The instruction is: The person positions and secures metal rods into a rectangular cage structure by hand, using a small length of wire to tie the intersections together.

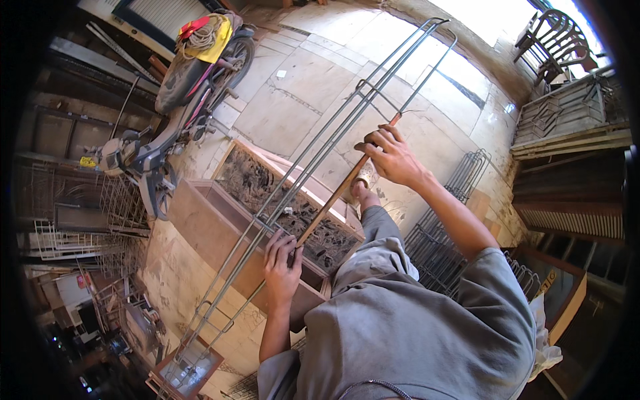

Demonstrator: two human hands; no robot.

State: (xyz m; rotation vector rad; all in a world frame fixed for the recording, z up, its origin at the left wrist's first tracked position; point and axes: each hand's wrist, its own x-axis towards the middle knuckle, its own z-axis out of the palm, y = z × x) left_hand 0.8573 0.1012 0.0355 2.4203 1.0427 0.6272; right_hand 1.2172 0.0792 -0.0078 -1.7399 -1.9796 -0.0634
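A long, narrow cage of thin steel rods (313, 163), joined by several bent cross ties, slants across the view from upper right to lower left. Alongside it runs a rusty brown bar (338, 195) with an orange upper end. Near that orange end, my right hand (395, 159) is closed round the bar. My left hand (282, 272) is also closed, at the bar's lower end and beside the cage rods. Its fingertips are partly hidden, so whether it grips the bar alone or a cage rod too is unclear.
Beneath the cage stands a long wooden box-like frame (230, 223) with a dark patterned panel. A motorbike (193, 113) carrying coiled rope leans at upper left. More steel cages (440, 223) lie to my right. Plastic chairs (555, 43) stand at far right, near carved wooden panels (560, 113).
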